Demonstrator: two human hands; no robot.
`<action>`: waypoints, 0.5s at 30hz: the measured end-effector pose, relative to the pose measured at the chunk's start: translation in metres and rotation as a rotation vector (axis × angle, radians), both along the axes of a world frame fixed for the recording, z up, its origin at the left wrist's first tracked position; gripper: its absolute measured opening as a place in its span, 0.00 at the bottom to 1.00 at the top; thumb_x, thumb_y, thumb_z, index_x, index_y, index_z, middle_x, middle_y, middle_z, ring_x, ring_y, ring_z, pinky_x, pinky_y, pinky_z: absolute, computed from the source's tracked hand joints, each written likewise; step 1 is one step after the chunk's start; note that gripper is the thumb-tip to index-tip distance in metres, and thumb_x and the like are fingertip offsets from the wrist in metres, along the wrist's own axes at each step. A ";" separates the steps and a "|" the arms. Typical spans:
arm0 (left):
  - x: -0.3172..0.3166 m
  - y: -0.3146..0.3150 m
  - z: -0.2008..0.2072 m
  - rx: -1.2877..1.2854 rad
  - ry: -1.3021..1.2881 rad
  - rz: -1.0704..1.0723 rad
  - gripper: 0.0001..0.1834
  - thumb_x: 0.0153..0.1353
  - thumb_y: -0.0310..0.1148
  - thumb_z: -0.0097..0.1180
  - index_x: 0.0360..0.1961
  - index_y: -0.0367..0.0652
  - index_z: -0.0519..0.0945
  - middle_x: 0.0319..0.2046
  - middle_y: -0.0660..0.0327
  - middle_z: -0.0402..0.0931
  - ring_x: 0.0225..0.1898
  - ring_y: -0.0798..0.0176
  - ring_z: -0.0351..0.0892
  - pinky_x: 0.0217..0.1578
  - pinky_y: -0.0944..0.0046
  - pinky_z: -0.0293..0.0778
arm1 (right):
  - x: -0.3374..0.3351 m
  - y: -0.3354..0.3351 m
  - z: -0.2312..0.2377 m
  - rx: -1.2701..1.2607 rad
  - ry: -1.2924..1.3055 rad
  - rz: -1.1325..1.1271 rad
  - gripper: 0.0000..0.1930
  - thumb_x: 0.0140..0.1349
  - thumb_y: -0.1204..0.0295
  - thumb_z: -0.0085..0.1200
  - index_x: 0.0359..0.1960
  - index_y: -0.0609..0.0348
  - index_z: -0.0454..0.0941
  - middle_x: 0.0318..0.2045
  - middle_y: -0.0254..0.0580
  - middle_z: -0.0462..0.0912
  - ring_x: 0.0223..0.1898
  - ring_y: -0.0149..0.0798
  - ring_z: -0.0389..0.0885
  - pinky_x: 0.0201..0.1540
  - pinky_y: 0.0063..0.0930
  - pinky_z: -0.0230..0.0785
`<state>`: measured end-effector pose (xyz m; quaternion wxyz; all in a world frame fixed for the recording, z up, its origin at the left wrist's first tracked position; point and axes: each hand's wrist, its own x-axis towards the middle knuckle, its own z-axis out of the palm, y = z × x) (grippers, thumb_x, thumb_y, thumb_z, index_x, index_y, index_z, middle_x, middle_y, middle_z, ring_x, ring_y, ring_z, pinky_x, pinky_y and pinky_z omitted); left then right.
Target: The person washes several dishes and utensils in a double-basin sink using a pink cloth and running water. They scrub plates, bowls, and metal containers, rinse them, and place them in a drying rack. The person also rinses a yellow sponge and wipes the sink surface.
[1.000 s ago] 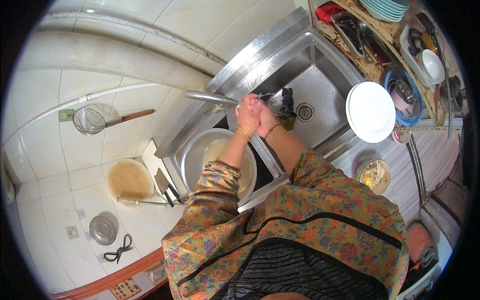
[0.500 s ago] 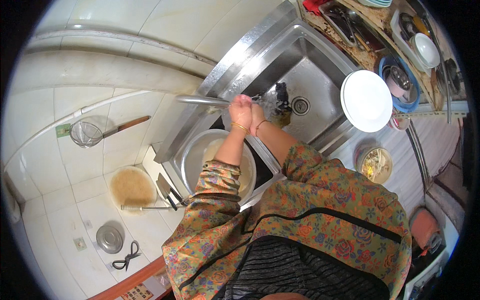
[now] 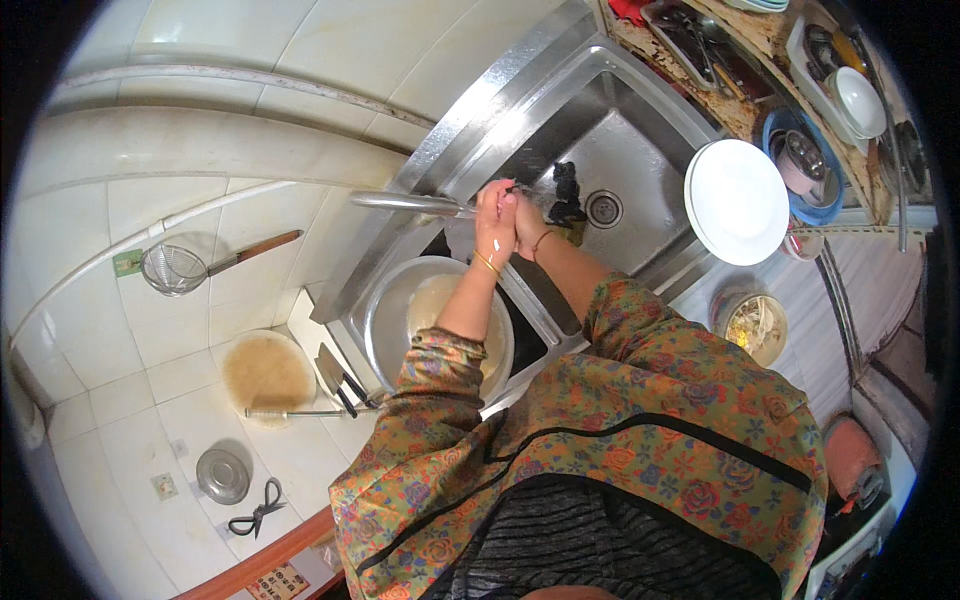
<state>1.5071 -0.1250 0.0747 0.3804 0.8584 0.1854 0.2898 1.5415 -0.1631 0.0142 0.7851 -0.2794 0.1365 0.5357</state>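
Note:
My left hand [image 3: 494, 222] and my right hand [image 3: 529, 226] are pressed together under the end of the curved metal faucet [image 3: 400, 202], over the left part of the steel sink [image 3: 640, 150]. Both look closed, their fingers folded against each other. A small dark bit shows at the fingertips; whether it is held cannot be made out. Just right of the hands, a black crumpled scrubber or cloth [image 3: 566, 188] lies in the sink, with a yellowish piece [image 3: 574, 232] below it. The round drain [image 3: 604, 208] is to their right.
Left of my forearms, a large metal basin [image 3: 385, 330] holds cloudy water. White plates [image 3: 737, 202] are stacked at the sink's right edge, above a container of food scraps [image 3: 750, 325]. Knives [image 3: 338, 382] stand in a holder; a wire strainer [image 3: 175, 270] hangs on the tiled wall.
My hands have shifted slightly right and turned against each other. The water splash beside them has faded, and the dark bit now shows at the fingertips.

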 end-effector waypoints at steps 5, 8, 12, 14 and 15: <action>-0.013 -0.013 0.016 -0.020 0.157 0.107 0.09 0.68 0.27 0.46 0.41 0.39 0.80 0.28 0.55 0.78 0.33 0.54 0.79 0.40 0.58 0.74 | -0.009 0.012 -0.004 0.135 0.253 -0.119 0.17 0.68 0.55 0.44 0.39 0.53 0.81 0.35 0.41 0.83 0.33 0.40 0.82 0.35 0.38 0.76; -0.012 -0.003 0.012 0.010 0.140 0.236 0.08 0.68 0.29 0.48 0.37 0.39 0.79 0.25 0.57 0.77 0.29 0.58 0.78 0.36 0.58 0.74 | -0.017 0.016 -0.001 0.079 0.126 -0.059 0.17 0.68 0.56 0.45 0.39 0.53 0.82 0.34 0.42 0.84 0.33 0.40 0.82 0.36 0.39 0.76; -0.010 0.021 -0.007 -0.404 0.020 0.449 0.08 0.67 0.30 0.51 0.32 0.38 0.78 0.24 0.60 0.76 0.26 0.61 0.76 0.33 0.59 0.74 | -0.019 0.020 0.009 -0.197 -0.446 0.165 0.17 0.67 0.57 0.45 0.38 0.54 0.83 0.33 0.44 0.85 0.33 0.40 0.82 0.38 0.40 0.76; -0.010 0.039 -0.016 -0.774 -0.097 0.551 0.08 0.65 0.29 0.52 0.30 0.37 0.77 0.23 0.62 0.75 0.26 0.63 0.75 0.31 0.59 0.73 | -0.012 0.023 0.021 -0.548 -0.959 0.251 0.20 0.66 0.56 0.46 0.36 0.59 0.84 0.37 0.52 0.86 0.36 0.49 0.85 0.42 0.47 0.76; -0.013 0.046 -0.020 -0.811 -0.120 0.546 0.10 0.66 0.31 0.49 0.30 0.38 0.77 0.24 0.61 0.76 0.25 0.60 0.75 0.30 0.59 0.74 | -0.008 0.019 0.029 -0.705 -1.217 0.367 0.21 0.66 0.55 0.47 0.37 0.60 0.84 0.38 0.53 0.86 0.37 0.51 0.85 0.43 0.48 0.76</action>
